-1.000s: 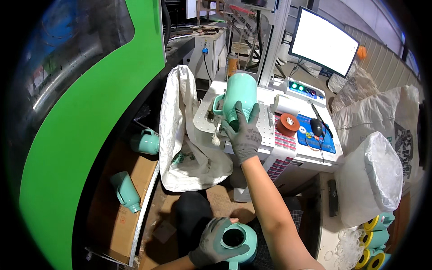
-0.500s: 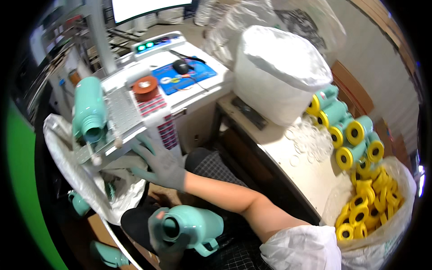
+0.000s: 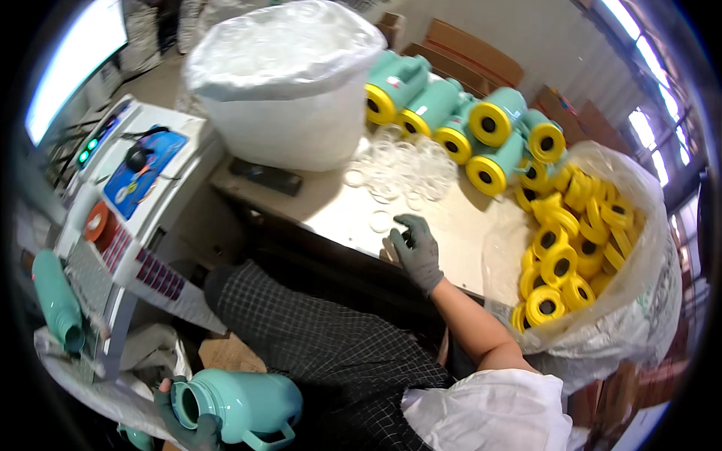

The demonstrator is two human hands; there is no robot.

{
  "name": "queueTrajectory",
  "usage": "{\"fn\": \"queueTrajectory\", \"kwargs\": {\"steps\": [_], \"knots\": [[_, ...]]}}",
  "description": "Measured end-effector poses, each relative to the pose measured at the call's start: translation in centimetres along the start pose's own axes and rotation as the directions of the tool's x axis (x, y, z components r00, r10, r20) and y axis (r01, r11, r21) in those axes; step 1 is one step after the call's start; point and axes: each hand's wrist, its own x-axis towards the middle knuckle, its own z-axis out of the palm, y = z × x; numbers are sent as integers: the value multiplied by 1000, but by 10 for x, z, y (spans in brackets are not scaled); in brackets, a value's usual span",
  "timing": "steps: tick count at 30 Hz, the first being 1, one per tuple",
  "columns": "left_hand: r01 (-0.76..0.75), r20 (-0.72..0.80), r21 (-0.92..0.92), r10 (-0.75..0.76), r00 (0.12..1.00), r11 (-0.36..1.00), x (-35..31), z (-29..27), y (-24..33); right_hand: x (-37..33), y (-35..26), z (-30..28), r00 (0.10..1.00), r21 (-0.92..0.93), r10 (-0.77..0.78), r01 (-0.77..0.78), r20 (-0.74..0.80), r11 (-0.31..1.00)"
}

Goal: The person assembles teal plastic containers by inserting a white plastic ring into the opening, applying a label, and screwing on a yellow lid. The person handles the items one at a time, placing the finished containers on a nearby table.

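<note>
Low on the left, my left hand (image 3: 205, 433), in a grey glove, grips a teal jug (image 3: 252, 406) around its open neck. The jug lies on its side, its mouth facing left and its handle downward. Over the front edge of the table (image 3: 466, 233), my gloved right hand (image 3: 419, 255) has its thumb and fingers apart, with nothing visible between them. A single translucent ring (image 3: 380, 221) lies just beyond its fingertips. Behind that spreads a pile of similar rings (image 3: 410, 165).
Several teal jugs with yellow ends (image 3: 495, 116) are stacked at the back right. Yellow round parts fill a clear bag (image 3: 639, 278) on the right. A large white sack (image 3: 289, 128) stands on the table. At left, another teal jug (image 3: 56, 297) rests on a white machine (image 3: 177, 177).
My view has turned right. My right hand has moved from beside the machine to the table near the rings. The left hand still holds the jug.
</note>
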Motion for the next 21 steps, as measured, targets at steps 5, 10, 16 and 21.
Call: {"fn": "queueTrajectory", "kwargs": {"steps": [5,10,16,21], "knots": [[-57,300,306,-39,953,950,26,10,-45,33,110,-114,924,-281,-67,-45,-376,959],[-71,272,382,-39,962,921,38,4,-45,71,178,-280,849,-853,-242,-368,-470,370],[-28,204,427,-66,977,904,26,37,-15,83,193,-357,905,-937,242,-343,-349,-70],[17,141,380,-76,987,925,21,66,-12,74,206,-273,983,-928,-181,90,25,361]]}}
